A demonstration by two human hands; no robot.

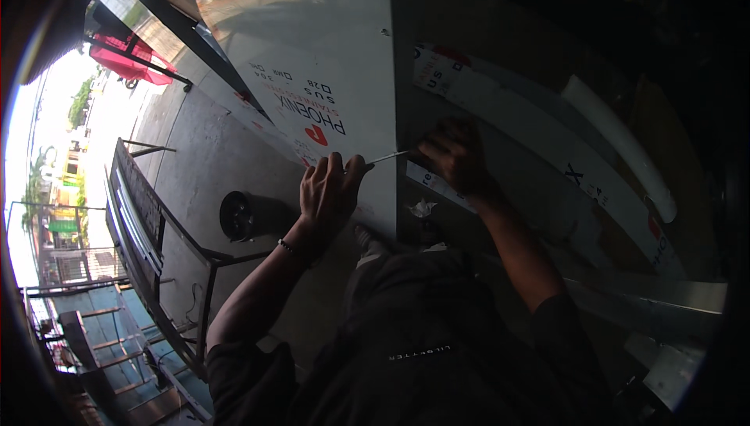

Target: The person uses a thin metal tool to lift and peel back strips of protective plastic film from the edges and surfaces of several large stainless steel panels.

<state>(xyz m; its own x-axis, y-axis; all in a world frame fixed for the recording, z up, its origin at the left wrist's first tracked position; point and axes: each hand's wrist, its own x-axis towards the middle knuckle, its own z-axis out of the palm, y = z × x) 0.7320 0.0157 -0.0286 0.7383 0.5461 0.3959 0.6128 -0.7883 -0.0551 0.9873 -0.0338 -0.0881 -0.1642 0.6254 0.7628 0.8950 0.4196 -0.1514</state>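
Observation:
A thin, light-coloured metal rod (388, 158) spans the short gap between my hands, across the edge of a tall sheet-metal panel (355, 51). Printed protective film covers the panel's face. My left hand (324, 196) is over the panel's near part, fingers curled, with the rod's left end at its fingertips. On the darker side, my right hand (453, 156) is closed around the rod's other end. Shadow hides what kind of tool the rod is and whether it has a handle.
A black bucket (237, 217) stands on the concrete floor at left, beside a metal-framed rack (160, 223). Film-covered sheets (531, 137) and a white curved tube (621, 149) lie to the right. Crumpled paper (423, 208) is near my feet. Pink cloth (129, 57) hangs far left.

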